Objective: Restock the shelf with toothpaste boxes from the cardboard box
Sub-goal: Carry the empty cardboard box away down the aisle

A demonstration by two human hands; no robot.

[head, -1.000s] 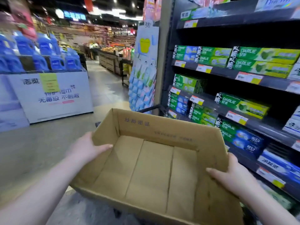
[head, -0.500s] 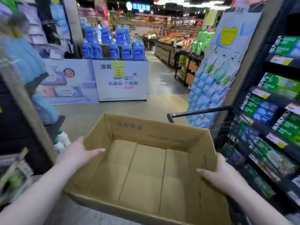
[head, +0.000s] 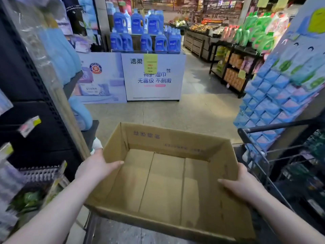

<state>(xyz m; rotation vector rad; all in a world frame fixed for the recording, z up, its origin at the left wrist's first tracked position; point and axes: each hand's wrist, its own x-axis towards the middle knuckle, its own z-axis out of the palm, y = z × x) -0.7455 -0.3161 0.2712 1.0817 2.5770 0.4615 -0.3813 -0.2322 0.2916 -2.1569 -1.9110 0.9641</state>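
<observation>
The left hand (head: 95, 167) grips the left wall of the cardboard box (head: 168, 189), its thumb hooked over the rim and the remaining fingers hidden behind the wall. The right hand (head: 246, 186) grips the right wall in the same manner, thumb lying inside. The box is held level in front of the body, above what appears to be the dark frame of a trolley (head: 263, 136). Its floor shows bare cardboard: no toothpaste boxes remain inside.

Change from one second ago: the view has swung left. The toothpaste shelving, then filling the right half of the view with green and blue cartons, now survives only as a blurred dark sliver at the right edge (head: 314, 173). Both grips on the box are unchanged, so the box has turned together with the body.

Further out, the tiled floor (head: 175, 113) of the aisle lies ahead. Beyond it stands a white promotional display (head: 153, 80) topped with blue detergent bottles (head: 139, 23). A hanging rack of blue sachets (head: 274, 95) lines the right side.

Judgement: the box is emptied and the person is facing away from the shelf, so the stocking step appears complete. The likely remaining action is disposal or storage of the empty box.
</observation>
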